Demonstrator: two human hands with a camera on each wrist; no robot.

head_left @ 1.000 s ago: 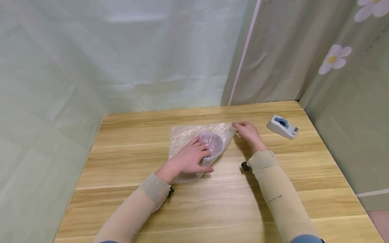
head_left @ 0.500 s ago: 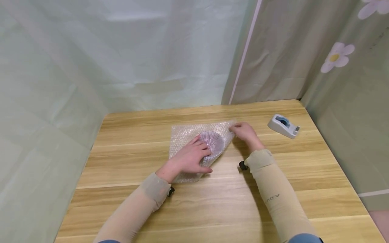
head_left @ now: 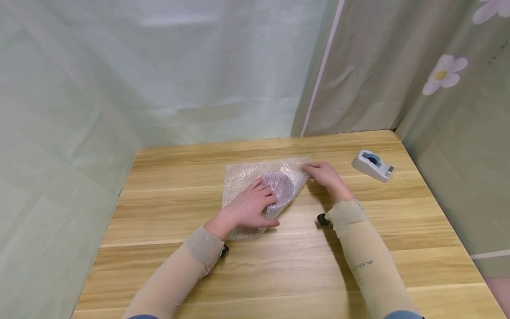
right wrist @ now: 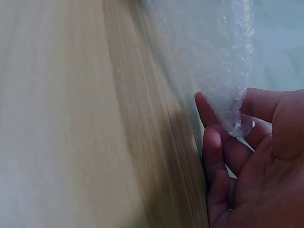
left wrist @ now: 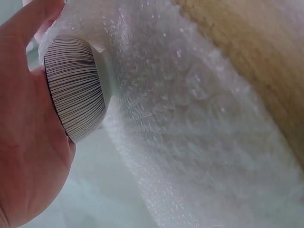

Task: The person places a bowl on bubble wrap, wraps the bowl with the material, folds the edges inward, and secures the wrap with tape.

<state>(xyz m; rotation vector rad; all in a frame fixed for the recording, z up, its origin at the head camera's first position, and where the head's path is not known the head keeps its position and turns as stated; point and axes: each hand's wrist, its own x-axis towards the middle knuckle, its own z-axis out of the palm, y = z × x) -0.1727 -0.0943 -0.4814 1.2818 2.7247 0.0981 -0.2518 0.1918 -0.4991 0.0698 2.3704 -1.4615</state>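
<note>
- Bubble wrap (head_left: 241,177), laid on the wood-grain table (head_left: 167,212).
- Your left hand (head_left: 252,208): at 8 o'clock of the striped bowl (head_left: 283,185), relaxed fingers resting on it.
- Bowl sits on the wrap.
- Your right hand (head_left: 326,176), bowl's 2 o'clock: pinching wrap corner.
- Tape dispenser (head_left: 371,165): that hand's 3 o'clock.

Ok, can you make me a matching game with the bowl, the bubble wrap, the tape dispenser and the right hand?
Things:
1. bowl
2. bubble wrap
3. tape dispenser
4. right hand

What fits:
a. pinching some bumpy plastic
b. on the table, near its right edge
c. marked with lots of thin dark stripes
d. see-through and full of little bumps

Right pairs: 1-c, 2-d, 3-b, 4-a
</note>
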